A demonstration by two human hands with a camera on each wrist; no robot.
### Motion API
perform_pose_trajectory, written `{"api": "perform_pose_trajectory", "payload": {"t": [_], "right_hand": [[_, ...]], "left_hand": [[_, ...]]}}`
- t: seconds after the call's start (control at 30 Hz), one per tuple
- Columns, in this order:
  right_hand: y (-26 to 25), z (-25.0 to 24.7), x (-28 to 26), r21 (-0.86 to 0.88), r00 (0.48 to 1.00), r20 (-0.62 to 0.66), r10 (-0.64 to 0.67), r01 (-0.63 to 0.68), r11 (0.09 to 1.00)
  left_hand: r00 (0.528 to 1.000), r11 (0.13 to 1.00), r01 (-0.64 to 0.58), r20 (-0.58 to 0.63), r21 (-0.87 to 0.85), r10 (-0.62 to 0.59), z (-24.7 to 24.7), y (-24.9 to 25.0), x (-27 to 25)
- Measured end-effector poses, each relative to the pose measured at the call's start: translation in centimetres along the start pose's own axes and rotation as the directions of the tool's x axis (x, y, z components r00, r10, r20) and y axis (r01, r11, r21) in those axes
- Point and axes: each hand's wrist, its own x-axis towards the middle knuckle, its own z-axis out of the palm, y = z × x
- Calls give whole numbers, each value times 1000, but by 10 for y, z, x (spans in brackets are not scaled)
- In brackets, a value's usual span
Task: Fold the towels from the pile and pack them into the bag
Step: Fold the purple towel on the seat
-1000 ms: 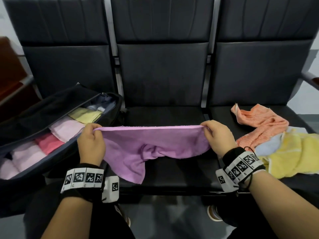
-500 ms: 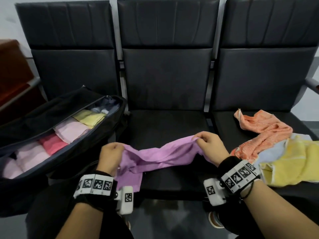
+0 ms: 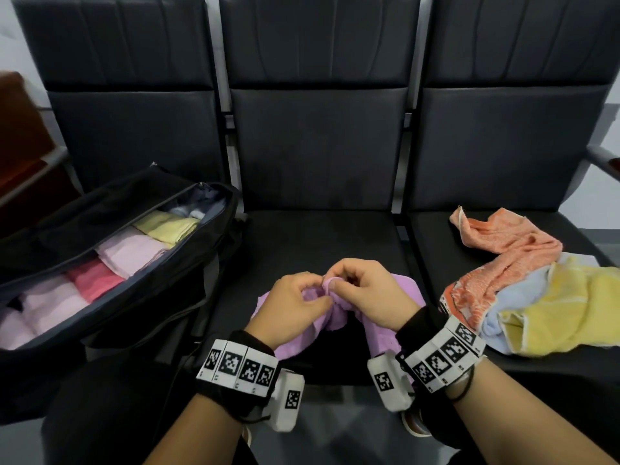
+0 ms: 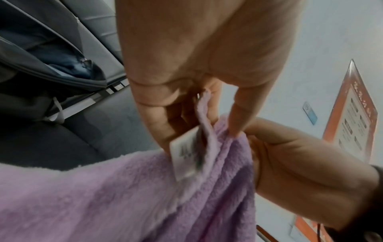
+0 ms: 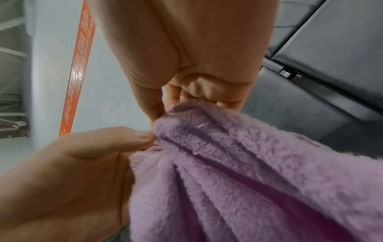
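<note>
A purple towel (image 3: 407,292) hangs bunched over the front of the middle seat (image 3: 318,236). My left hand (image 3: 297,302) and right hand (image 3: 364,288) meet above it, each pinching an upper corner, so the two corners touch. In the left wrist view my left hand (image 4: 200,134) pinches the towel (image 4: 103,196) beside its white label (image 4: 184,157). In the right wrist view my right hand (image 5: 186,108) pinches the towel (image 5: 248,163) edge. An open black bag (image 3: 188,263) on the left seat holds several folded towels.
A loose pile lies on the right seat: an orange towel (image 3: 513,250), a light blue one (image 3: 523,286) and a yellow one (image 3: 563,307). Dark seat backs rise behind. An armrest (image 3: 604,162) sticks out at the far right.
The towel was stretched wide between my hands. Both hands then came down and together, and the two held corners now meet at the middle.
</note>
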Motion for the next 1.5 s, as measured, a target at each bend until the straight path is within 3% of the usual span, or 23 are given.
{"api": "perform_pose_trajectory", "payload": {"t": [0.1, 0.2, 0.33, 0.47, 0.6, 0.73, 0.93, 1.03, 1.13, 1.27, 1.33, 1.4, 1.5], "right_hand": [[5, -1, -2, -64, 999, -25, -23, 21, 998], [11, -4, -5, -236, 995, -62, -80, 64, 970], [20, -8, -14, -371, 994, -97, -44, 5, 929], [28, -20, -20, -439, 992, -123, 2, -56, 897], [34, -22, -24, -469, 997, -44, 61, -74, 880], [49, -29, -26, -547, 994, -65, 83, -105, 831], [58, -55, -28, -482, 982, -181, 60, -141, 864], [44, -66, -26, -351, 966, -256, 43, -134, 927], [12, -70, -26, -20, 960, -279, -21, 16, 1000], [-33, -63, -22, 298, 980, -178, -92, 142, 944], [-41, -52, -18, 327, 988, -115, -100, 133, 935], [-39, -41, -13, 273, 995, -68, -74, 89, 958], [-25, -31, -11, 102, 1000, -23, -20, 22, 995]], "left_hand": [[1000, 998, -15, -13, 63, 16, 4, -2, 0], [985, 998, -27, -167, 49, 34, 7, -3, 2], [918, 995, -93, -389, -43, 69, 3, 0, 2], [871, 994, -95, -488, -60, 54, -9, 0, 7], [830, 987, -125, -556, -106, 46, -17, 2, 12], [756, 981, -159, -653, -109, 50, -39, -2, 17], [629, 985, -140, -777, -102, 9, -76, -7, 25], [595, 983, -163, -803, -87, 27, -88, 4, 31], [638, 972, -215, -767, -90, 70, -85, 26, 37], [800, 959, -273, -572, -78, 181, -57, 52, 47], [879, 968, -247, -431, -38, 207, -41, 52, 53], [942, 989, -148, -301, 15, 146, -30, 42, 56], [980, 995, -31, -193, 97, 49, -22, 17, 50]]}}
